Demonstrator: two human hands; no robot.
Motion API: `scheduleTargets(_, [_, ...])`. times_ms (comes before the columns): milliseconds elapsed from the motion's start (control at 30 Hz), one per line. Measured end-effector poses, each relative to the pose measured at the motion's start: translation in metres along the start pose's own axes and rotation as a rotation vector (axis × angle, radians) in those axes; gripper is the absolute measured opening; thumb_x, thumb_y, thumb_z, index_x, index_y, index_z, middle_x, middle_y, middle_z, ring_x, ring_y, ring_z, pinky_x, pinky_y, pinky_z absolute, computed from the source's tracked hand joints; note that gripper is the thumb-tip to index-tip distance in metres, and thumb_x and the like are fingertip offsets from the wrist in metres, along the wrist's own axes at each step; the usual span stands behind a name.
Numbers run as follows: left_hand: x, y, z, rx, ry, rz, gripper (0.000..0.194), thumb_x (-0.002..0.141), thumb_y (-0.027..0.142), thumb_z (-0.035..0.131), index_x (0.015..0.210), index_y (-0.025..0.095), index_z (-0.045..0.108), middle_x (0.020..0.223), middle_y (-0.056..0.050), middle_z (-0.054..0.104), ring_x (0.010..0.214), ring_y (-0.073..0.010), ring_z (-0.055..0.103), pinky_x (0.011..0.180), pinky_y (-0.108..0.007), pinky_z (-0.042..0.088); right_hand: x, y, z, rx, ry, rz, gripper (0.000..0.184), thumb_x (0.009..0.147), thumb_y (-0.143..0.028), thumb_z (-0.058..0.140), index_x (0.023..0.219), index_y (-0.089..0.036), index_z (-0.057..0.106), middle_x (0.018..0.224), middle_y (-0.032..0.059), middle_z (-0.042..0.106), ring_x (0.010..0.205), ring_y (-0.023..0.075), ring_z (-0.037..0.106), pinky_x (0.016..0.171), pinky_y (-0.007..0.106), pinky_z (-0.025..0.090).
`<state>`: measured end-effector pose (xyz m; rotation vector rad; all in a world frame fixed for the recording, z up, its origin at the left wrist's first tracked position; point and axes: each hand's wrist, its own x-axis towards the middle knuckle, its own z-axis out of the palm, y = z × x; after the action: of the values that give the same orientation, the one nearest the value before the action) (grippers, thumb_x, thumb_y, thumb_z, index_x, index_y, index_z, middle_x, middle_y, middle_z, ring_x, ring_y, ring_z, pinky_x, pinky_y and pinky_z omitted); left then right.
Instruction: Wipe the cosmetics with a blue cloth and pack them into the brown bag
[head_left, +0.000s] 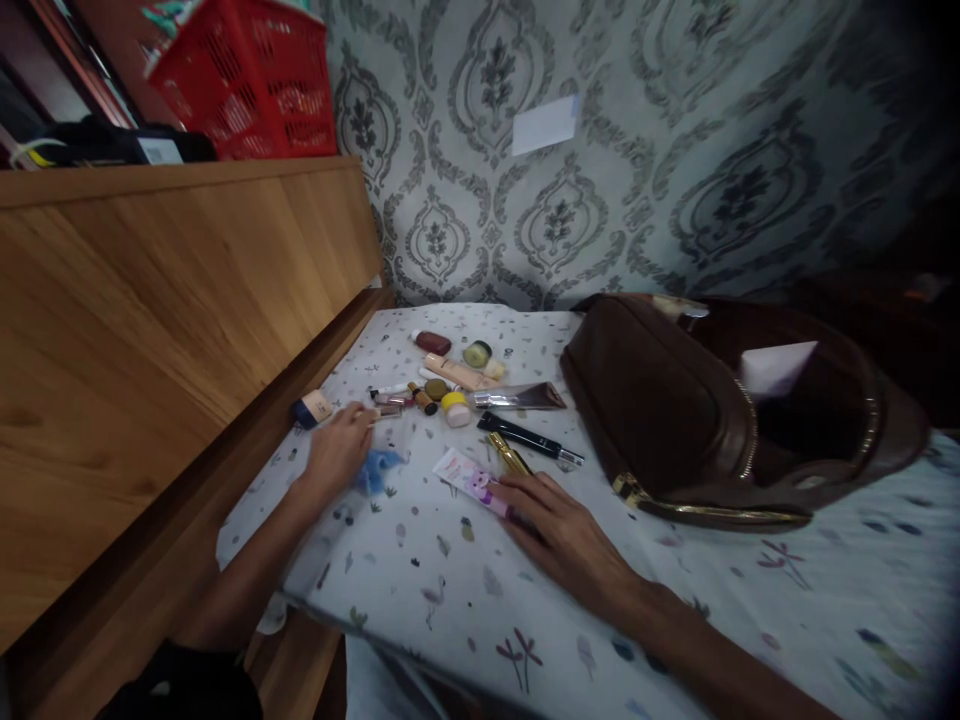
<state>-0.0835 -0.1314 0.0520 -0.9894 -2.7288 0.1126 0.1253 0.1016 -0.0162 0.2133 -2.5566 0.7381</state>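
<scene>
The right hand (564,525), fingers loosely bent, touches the capped end of a pink-and-white plastic squeeze tube (466,478) lying on a white, plant-printed cloth (420,560) beside a slim gold tube (508,452); whether it grips, I cannot tell. The left hand (339,447) has its fingertips, curled almost together, at a small pinkish cosmetic tube (390,411), its hold unclear.

Cosmetics (455,410) and a brown bag (652,400) lie on patterned cloth (420,560).
</scene>
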Motion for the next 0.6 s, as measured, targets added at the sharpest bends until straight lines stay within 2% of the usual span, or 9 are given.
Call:
scheduleTargets(133, [-0.008,-0.028,-0.008,0.176,-0.016,-0.365,0.038,0.097,0.038,0.036,0.123,0.014,0.048,0.116,-0.018,0.061,0.093,-0.0334,0.067,0.067,-0.041,0.054,-0.001,0.0,0.002,-0.036,0.022,-0.024,0.032,0.093,-0.023,0.049,0.121,-0.025,0.065,0.115,0.0095,0.067,0.105,0.0253,0.064,0.09,0.044,0.058])
scheduleTargets(233, [-0.004,-0.05,0.001,0.152,-0.098,-0.432,0.046,0.096,0.044,0.038,0.127,0.011,0.043,0.111,-0.019,0.062,0.09,-0.0357,0.068,0.071,-0.045,0.053,-0.002,0.0,0.004,-0.114,0.045,-0.066,0.03,0.095,-0.021,0.046,0.12,-0.022,0.063,0.113,0.0105,0.067,0.104,0.0237,0.065,0.089,0.042,0.059])
scheduleTargets(333, [0.01,-0.065,0.019,0.02,-0.087,-0.375,0.049,0.095,0.042,0.043,0.134,0.014,0.038,0.12,-0.019,0.06,0.099,-0.0339,0.067,0.079,-0.044,0.053,-0.002,0.001,0.004,-0.177,0.057,-0.108,0.028,0.096,-0.019,0.046,0.12,-0.019,0.061,0.112,0.0112,0.066,0.101,0.0225,0.066,0.087,0.039,0.06])
scheduleTargets(433, [0.027,-0.068,0.035,-0.158,0.051,-0.278,0.053,0.094,0.041,0.048,0.14,0.018,0.035,0.135,-0.016,0.055,0.113,-0.0301,0.062,0.089,-0.041,0.051,-0.002,0.001,0.003,-0.205,0.063,-0.125,0.027,0.096,-0.019,0.046,0.12,-0.019,0.059,0.11,0.011,0.067,0.1,0.0223,0.066,0.086,0.039,0.06])
scheduleTargets(533, [0.038,-0.058,0.044,-0.21,0.143,-0.083,0.051,0.094,0.043,0.049,0.14,0.022,0.041,0.144,-0.012,0.047,0.123,-0.0265,0.056,0.095,-0.037,0.05,-0.002,0.0,0.003,-0.213,0.075,-0.136,0.027,0.096,-0.019,0.045,0.119,-0.018,0.059,0.108,0.0118,0.067,0.098,0.0229,0.066,0.083,0.039,0.06])
scheduleTargets(600, [0.044,-0.048,0.046,-0.138,0.087,0.09,0.047,0.094,0.046,0.05,0.137,0.027,0.046,0.146,-0.009,0.045,0.124,-0.0244,0.055,0.092,-0.033,0.051,-0.002,0.0,0.004,-0.211,0.076,-0.133,0.026,0.096,-0.018,0.045,0.118,-0.017,0.059,0.107,0.012,0.067,0.096,0.0233,0.066,0.082,0.04,0.06])
